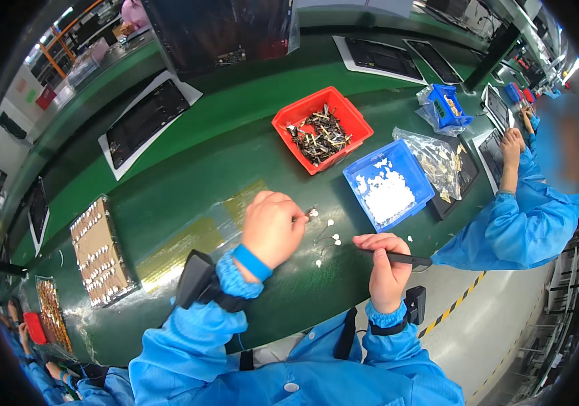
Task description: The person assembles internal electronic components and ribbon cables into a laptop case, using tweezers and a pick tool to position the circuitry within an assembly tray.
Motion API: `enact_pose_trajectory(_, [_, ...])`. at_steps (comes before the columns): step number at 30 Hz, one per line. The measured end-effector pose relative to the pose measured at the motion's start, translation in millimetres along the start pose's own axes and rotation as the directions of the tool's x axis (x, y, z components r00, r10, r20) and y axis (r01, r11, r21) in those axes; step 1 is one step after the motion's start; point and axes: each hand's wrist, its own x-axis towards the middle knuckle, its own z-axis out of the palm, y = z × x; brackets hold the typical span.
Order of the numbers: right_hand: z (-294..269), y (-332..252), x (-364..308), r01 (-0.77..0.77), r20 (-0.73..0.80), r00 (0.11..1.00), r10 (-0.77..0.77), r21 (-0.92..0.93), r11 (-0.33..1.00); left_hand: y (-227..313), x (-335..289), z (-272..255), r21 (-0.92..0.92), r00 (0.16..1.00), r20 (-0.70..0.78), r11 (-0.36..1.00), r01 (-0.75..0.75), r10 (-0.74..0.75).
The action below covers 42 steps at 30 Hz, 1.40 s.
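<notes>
My left hand (pixel 270 229) is closed in a pinch over the green bench. At its fingertips is a small thin lead with a white end (pixel 313 212); its other end is hidden by the fingers. My right hand (pixel 387 274) is wrapped round a slim black tool (pixel 408 259), perhaps tweezers, whose back end sticks out to the right. Between the hands lie several thin dark wires with small white pads (pixel 336 239). Beyond the right hand stands a blue bin (pixel 360 191) of small white pieces. Farther off is a red bin (pixel 316 167) of dark, gold-tipped parts.
A brown board (pixel 98 252) with rows of white-ended parts lies at left, near yellow tape (pixel 181 254). Clear plastic bags (pixel 431 162) sit beside the blue bin. Black panels (pixel 147 122) rest on a green belt beyond. A co-worker (pixel 513 216) sits at right.
</notes>
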Motion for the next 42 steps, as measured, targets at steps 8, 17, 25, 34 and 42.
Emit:
enact_pose_trajectory(8, [-3, -2, 15, -0.083, -0.031, 0.996, 0.082, -0.026, 0.996, -3, 11, 10, 0.062, 0.997, -0.069, 0.998, -0.026, 0.031])
enact_pose_trajectory(17, [40, -8, 66, -0.207, -0.024, 0.967, 0.254, -0.655, 0.727, -9, -1, 19, 0.133, 0.979, -0.060, 0.973, -0.187, 0.196])
enact_pose_trajectory(25, [51, 36, 84, 0.280, 0.322, 0.932, 0.166, -0.930, 0.237, -14, -8, 20, 0.158, 0.957, -0.041, 0.947, -0.279, 0.288])
enact_pose_trajectory(34, [52, 35, 85, 0.317, 0.373, 0.910, 0.183, -0.908, 0.273, -19, -10, 22, 0.120, 0.965, -0.079, 0.963, -0.242, 0.252])
enact_pose_trajectory(42, [51, 36, 82, 0.360, 0.393, 0.910, 0.129, -0.906, 0.221, -20, -9, 22, 0.059, 0.972, -0.085, 0.975, -0.214, 0.218])
